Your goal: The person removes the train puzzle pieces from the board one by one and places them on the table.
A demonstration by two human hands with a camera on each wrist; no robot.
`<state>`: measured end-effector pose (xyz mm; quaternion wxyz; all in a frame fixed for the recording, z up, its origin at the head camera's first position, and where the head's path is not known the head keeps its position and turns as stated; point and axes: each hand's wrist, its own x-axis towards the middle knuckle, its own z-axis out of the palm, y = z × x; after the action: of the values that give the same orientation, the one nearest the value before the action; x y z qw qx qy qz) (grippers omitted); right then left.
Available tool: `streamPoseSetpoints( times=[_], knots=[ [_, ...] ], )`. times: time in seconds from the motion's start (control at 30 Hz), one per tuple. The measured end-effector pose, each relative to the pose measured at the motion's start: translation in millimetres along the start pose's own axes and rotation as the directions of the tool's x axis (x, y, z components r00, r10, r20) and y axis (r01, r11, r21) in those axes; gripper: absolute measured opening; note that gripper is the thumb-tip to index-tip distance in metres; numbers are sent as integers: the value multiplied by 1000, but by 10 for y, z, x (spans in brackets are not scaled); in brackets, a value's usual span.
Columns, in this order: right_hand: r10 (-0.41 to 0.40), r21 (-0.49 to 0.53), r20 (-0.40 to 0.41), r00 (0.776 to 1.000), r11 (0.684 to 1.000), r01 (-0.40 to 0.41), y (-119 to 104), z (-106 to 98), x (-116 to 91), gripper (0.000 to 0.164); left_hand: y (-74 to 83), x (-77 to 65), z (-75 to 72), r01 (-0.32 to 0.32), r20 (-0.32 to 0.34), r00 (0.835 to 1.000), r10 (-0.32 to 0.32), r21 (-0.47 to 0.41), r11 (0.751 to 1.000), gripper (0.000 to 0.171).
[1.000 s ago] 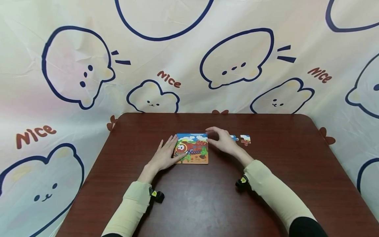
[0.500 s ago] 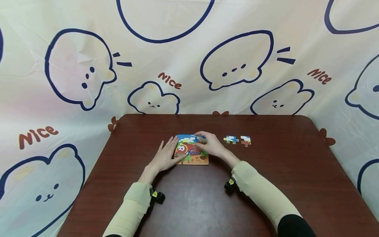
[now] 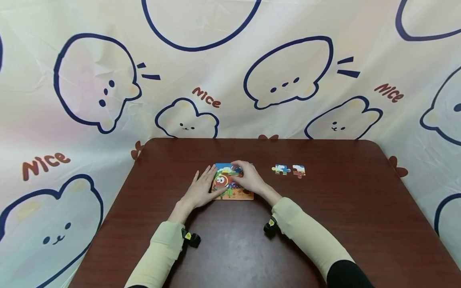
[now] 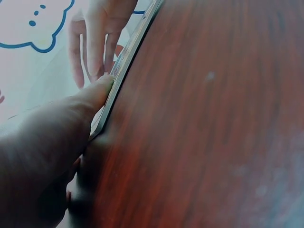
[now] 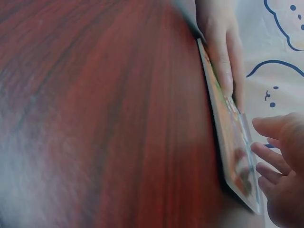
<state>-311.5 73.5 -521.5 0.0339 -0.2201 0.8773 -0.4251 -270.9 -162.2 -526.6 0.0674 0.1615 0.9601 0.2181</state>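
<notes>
A flat square jigsaw puzzle (image 3: 242,195) with a colourful cartoon picture lies on the table. My left hand (image 3: 198,190) rests on its left side, fingers extended along the edge and thumb across the lower part. My right hand (image 3: 251,178) hovers over or touches the upper right of the puzzle and hides part of the picture. In the right wrist view, the right thumb (image 5: 270,126) and fingers (image 5: 271,159) are apart, with no piece visible between them. The left wrist view shows my left thumb (image 4: 97,92) on the puzzle's edge.
Two loose jigsaw pieces, a blue and green one (image 3: 281,169) and a blue and brown one (image 3: 299,171), lie right of the puzzle. The dark brown table (image 3: 230,240) meets a cartoon-printed cloth backdrop (image 3: 230,80) at its far edge.
My right hand has moved left from the puzzle's right edge to over its upper part, uncovering the nearer loose piece. The left hand has stayed in place.
</notes>
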Motion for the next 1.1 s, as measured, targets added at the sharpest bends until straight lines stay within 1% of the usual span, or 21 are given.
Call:
streamPoseSetpoints(
  times=[0.17,0.33,0.43,0.53,0.67,0.77,1.1],
  knots=[
    [-19,-36,-2,1000,999,19,-10,91,21,43,-14,0,8,-5,1,1000,5,5,1000,98],
    [-47,-86,-32,998,995,44,-29,175,47,39,-38,13,27,-5,5,1000,5,13,1000,98],
    [-49,-115,-60,997,992,42,-36,220,77,39,-46,19,34,-4,2,1000,4,17,1000,98],
    [-28,-125,-71,997,992,19,-35,261,105,45,-45,21,35,-4,2,1000,4,18,1000,98],
    [33,-76,-77,996,996,-39,-31,303,133,54,-30,9,26,-6,4,1000,6,12,1000,98],
    [78,-22,-90,993,997,-80,-33,315,151,55,-21,4,20,-12,6,1000,12,9,1000,97],
    [150,75,-125,981,987,-141,-53,315,196,47,-40,10,26,-10,0,1000,10,-4,1000,97]
  ],
)
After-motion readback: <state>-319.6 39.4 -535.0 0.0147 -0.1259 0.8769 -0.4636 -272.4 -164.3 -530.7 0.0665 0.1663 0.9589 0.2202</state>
